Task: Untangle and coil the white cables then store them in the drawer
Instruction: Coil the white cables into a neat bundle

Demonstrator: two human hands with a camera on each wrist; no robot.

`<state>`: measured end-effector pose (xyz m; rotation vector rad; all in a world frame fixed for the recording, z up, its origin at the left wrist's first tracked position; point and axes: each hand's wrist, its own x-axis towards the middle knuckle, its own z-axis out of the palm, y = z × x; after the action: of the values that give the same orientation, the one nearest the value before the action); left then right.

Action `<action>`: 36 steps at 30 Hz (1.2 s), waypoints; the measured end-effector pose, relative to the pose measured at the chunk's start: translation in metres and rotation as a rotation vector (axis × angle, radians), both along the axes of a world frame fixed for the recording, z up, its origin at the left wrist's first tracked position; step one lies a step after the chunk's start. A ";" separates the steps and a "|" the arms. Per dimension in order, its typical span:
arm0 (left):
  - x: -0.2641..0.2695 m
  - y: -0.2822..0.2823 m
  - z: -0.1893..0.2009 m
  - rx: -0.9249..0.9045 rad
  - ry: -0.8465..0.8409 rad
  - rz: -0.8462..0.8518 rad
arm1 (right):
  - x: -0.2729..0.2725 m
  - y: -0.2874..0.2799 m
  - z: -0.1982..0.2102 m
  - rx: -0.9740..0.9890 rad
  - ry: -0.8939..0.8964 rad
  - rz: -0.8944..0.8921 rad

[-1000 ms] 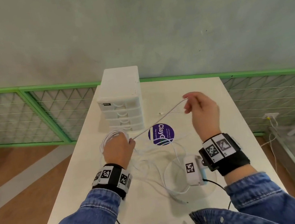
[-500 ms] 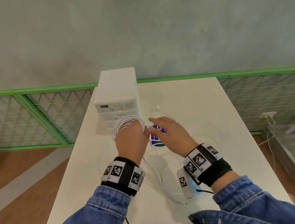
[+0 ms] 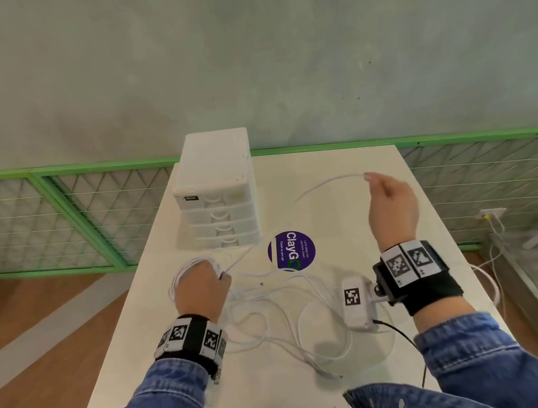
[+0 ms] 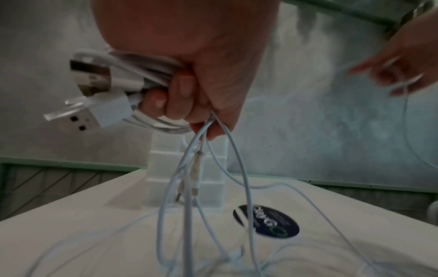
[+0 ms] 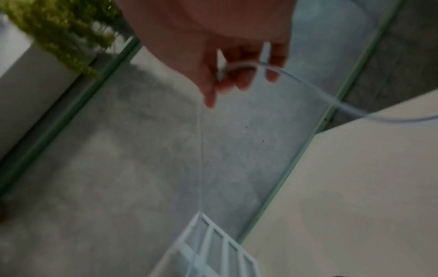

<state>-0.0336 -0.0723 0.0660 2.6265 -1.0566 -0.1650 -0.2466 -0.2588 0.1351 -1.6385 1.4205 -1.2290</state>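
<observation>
1. The white cables (image 3: 269, 311) are partly gathered: several turns sit as a coil (image 4: 151, 75) in the left hand (image 3: 200, 293), with two USB plugs (image 4: 94, 110) sticking out of the bundle, while loose loops sprawl over the near middle of the table (image 3: 138, 367).
2. The left hand is clamped around that coil, fingers curled, just near of the drawer unit (image 3: 219, 207).
3. The right hand (image 3: 391, 207) is raised to the far right, pinching a free strand (image 3: 327, 183) between thumb and fingers; the strand arcs back toward the left hand.
4. Judged from this, the step in hand is coiling: a length is drawn out for another wrap.
5. The next move likely calls for bringing the strand round onto the coil without snagging the tangled loops lying beside the purple sticker (image 3: 291, 250).
6. All drawers look closed, so storing is not yet begun.
</observation>
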 end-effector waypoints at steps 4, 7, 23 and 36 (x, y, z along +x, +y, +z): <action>-0.019 -0.020 0.027 -0.100 -0.058 -0.073 | 0.025 0.021 -0.016 -0.255 0.309 0.147; -0.037 -0.032 0.047 -0.164 -0.109 -0.150 | 0.043 0.043 -0.007 -0.377 0.458 0.596; -0.007 -0.019 0.022 -0.040 0.053 -0.178 | 0.004 0.006 0.009 -0.051 -0.133 0.160; -0.003 -0.014 0.018 0.117 0.496 -0.387 | 0.000 -0.009 -0.008 0.295 0.070 0.178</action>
<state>-0.0363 -0.0867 0.0836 2.2540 -1.3724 -0.9321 -0.2463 -0.2677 0.1268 -1.5750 1.3888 -0.8263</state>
